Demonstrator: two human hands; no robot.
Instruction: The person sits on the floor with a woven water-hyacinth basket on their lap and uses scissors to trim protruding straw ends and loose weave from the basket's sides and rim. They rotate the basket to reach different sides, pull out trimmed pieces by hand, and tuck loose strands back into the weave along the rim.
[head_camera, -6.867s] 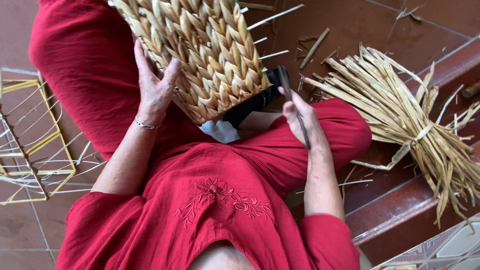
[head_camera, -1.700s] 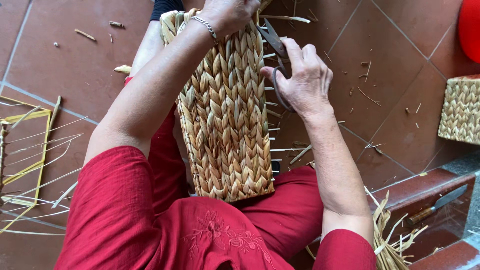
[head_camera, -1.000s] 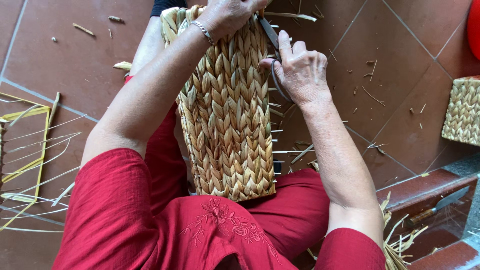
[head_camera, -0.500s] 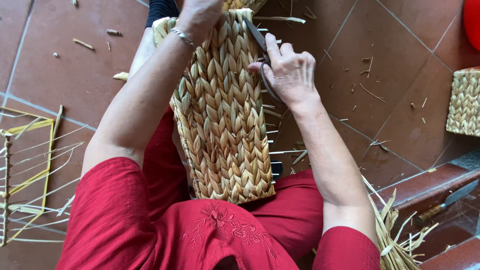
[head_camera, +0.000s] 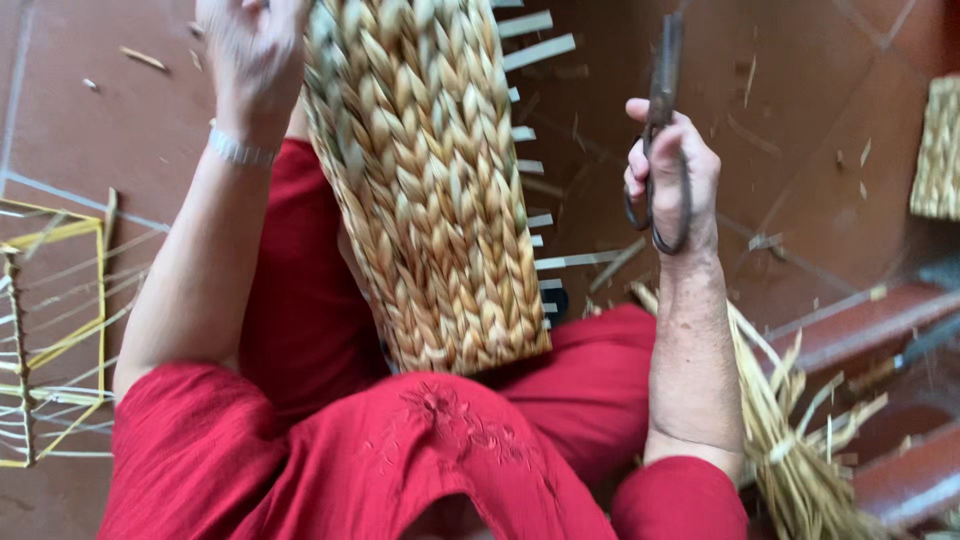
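Note:
A tall woven straw basket rests on my lap, its braided side facing up, with pale stiff strips sticking out along its right edge. My left hand grips the basket's upper left part; a thin bracelet circles that wrist. My right hand is off to the right of the basket and apart from it, fingers through the handles of dark metal scissors whose blades point up. I wear red clothes.
A yellow and white wire frame lies on the red tiled floor at the left. A bundle of loose straw sits at lower right beside a red step. Another woven basket shows at the right edge.
My right hand with the scissors has pulled away from the basket's right edge to the right. The basket has tilted and come closer, and my left hand has shifted along its top.

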